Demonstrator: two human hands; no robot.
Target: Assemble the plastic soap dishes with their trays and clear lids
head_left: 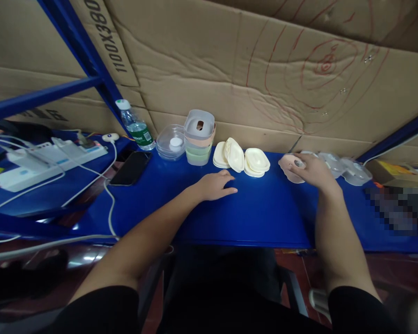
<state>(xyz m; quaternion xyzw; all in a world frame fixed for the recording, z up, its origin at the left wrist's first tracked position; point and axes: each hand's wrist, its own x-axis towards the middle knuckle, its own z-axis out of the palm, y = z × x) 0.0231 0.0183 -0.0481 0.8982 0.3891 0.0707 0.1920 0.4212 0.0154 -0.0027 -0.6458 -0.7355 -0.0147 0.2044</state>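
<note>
Left hand: the left hand was empty, its fingers loosely extended just above the blue surface, near the front of the cream lids.
Right hand: the right hand reached over the pink scalloped piece with its fingers on it; whether they gripped it could not be told.
Pink piece: it lay toward the right of the surface, near the cardboard panel, partly covered by the fingers.
Cream lids: one group had a lid leaning tilted on its right side; a second group lay flat just beside it.
Tub stack: a grey tub topped a peach one and a green one, left of the cream lids.
Clear plastic: containers sat beside the tubs; more clear lidded containers sat right of the right hand.
Left side: a green-labelled water bottle stood upright behind a black phone, near a white power strip.
</note>
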